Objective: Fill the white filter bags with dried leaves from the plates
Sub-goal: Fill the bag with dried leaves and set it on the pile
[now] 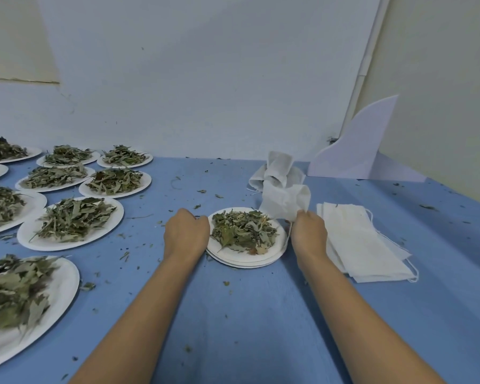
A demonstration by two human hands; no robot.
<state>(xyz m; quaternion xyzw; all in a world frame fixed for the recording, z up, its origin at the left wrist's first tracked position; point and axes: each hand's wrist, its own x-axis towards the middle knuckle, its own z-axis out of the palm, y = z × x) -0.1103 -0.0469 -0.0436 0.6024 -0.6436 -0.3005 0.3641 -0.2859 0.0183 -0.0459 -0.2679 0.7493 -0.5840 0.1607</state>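
Step in hand, as judged: loading one filter bag from the centre plate, which tops a small stack of plates on the blue table. The dried leaves lie heaped on that plate, and none can be seen entering the bag. The right hand sits at the plate's right rim with its back toward the camera. Its fingers pinch one edge of the filter bag, which stands up limp above the plate's far right edge. The bag's drawstring hangs down beside the rim. The left hand is at the plate's left rim, knuckles up, with the fingers curled under and hidden. Whether it grips the rim, grips leaves or holds nothing cannot be determined. Both forearms run in from the near side, roughly parallel, one on either side of the plate. Recommendation: spread the bag mouth open and bring it low over the plate before moving any leaves, since the cloth is folded over itself and scraps already litter the table around the plate. Small pinches, pushed well down into the bag, should reduce spill. Flat empty bags lie stacked just right of the plate. Bunched bags, apparently filled, lie beyond it. Further loaded plates stand to its left.
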